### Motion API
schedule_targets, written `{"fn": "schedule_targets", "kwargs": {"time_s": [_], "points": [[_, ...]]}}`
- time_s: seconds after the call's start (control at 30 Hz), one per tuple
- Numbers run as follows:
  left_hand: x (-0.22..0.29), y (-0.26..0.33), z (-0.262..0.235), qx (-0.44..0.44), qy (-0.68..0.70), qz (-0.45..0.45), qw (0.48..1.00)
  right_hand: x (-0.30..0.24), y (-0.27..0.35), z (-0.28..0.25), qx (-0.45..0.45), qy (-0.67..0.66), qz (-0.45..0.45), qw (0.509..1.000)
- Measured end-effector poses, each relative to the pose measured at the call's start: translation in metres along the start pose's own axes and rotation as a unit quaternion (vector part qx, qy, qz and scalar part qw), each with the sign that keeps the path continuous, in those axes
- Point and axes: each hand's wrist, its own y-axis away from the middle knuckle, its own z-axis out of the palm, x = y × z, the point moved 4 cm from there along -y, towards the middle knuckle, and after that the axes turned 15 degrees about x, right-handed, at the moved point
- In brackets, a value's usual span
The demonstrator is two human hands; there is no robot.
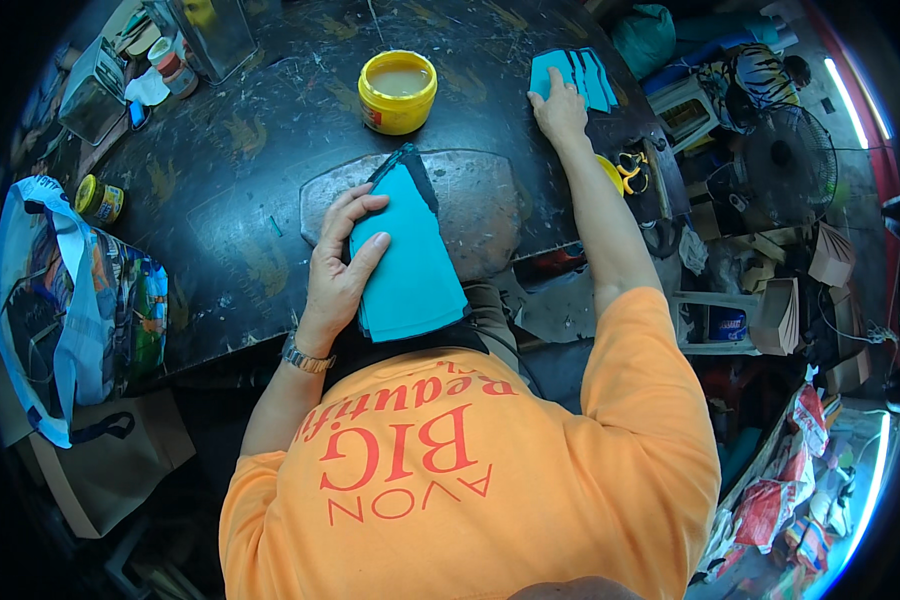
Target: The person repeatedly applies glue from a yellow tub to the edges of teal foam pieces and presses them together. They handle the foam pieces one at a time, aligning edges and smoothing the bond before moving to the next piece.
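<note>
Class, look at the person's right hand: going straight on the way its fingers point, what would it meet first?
The right hand would first meet the far part of the blue pieces beneath its fingers, then apparently bare table; its exact height is hard to judge.

The left hand [332, 260] covers part of the left edge of the teal stack of pieces [410, 265], which in turn hides part of the worn board [480, 205]. The right hand [562, 115] hides part of the smaller teal pile [597, 85], whose count cannot be told. The right forearm [606, 220] partly blocks a yellow round object [612, 178]. The lower edge cuts off the orange shirt [450, 560]. Heaped packages [770, 505] blur at lower right.
</note>
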Motion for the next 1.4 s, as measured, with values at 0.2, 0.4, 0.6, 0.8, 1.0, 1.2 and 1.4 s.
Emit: {"fn": "schedule_targets", "kwargs": {"time_s": [0.2,0.4,0.6,0.8,1.0,1.2,1.4], "points": [[0.0,-0.001,-0.001,-0.001,-0.015,0.017,1.0,0.013,-0.011,0.002,-0.008,0.014,0.019,1.0],[0.001,-0.001,-0.001,0.0,-0.009,0.014,1.0,0.03,-0.019,0.006,0.006,0.007,-0.025,1.0],[0.001,-0.001,-0.001,0.0,-0.013,0.017,1.0,0.049,-0.03,0.013,0.018,0.002,-0.06,0.998],[0.0,0.0,-0.001,0.0,-0.009,0.009,1.0,0.071,-0.037,0.013,0.015,-0.013,-0.084,0.996],[0.0,-0.001,-0.001,-0.001,-0.01,0.013,1.0,0.083,-0.045,0.011,-0.015,-0.032,-0.092,0.995],[0.003,-0.002,0.0,-0.001,-0.03,0.022,0.999,0.084,-0.047,0.01,-0.041,-0.011,-0.021,0.999],[-0.001,0.0,-0.001,0.009,-0.004,-0.032,0.999,0.016,-0.018,-0.036,0.131,-0.181,-0.046,0.974]]}}
